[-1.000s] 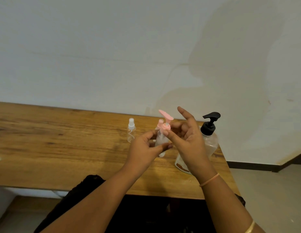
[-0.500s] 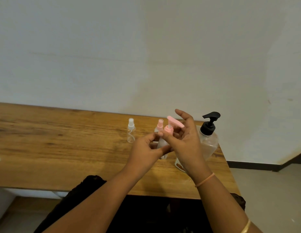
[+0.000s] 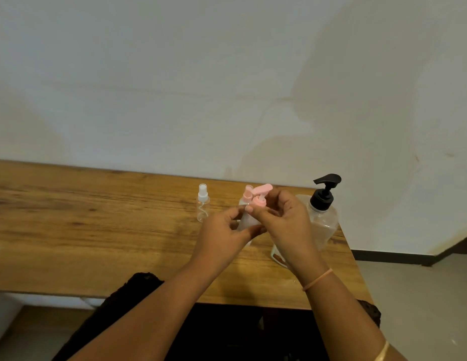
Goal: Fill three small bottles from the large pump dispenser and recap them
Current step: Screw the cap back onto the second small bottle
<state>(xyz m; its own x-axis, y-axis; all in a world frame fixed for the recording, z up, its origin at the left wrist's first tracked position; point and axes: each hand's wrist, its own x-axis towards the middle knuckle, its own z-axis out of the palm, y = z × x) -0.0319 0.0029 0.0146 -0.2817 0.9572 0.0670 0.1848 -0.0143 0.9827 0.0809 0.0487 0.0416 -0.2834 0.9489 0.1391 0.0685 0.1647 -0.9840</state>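
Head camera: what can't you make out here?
All head view.
Fill of the held small bottle: hidden by left hand and right hand.
Body of the second pink-capped bottle: behind the held one.
Base of the large pump dispenser: mostly behind the right hand.
Seating of the pink pump cap: blurred.

A single head-worn wide-angle camera is supplying the only view. It is looking forward and down from the wearer's head, facing the pale wall [image 3: 175,74] across the wooden table [image 3: 70,230]. The left hand [image 3: 222,238] and right hand [image 3: 287,225] are sitting close to the lens, just below frame centre; the floor [image 3: 422,295] is showing at lower right.
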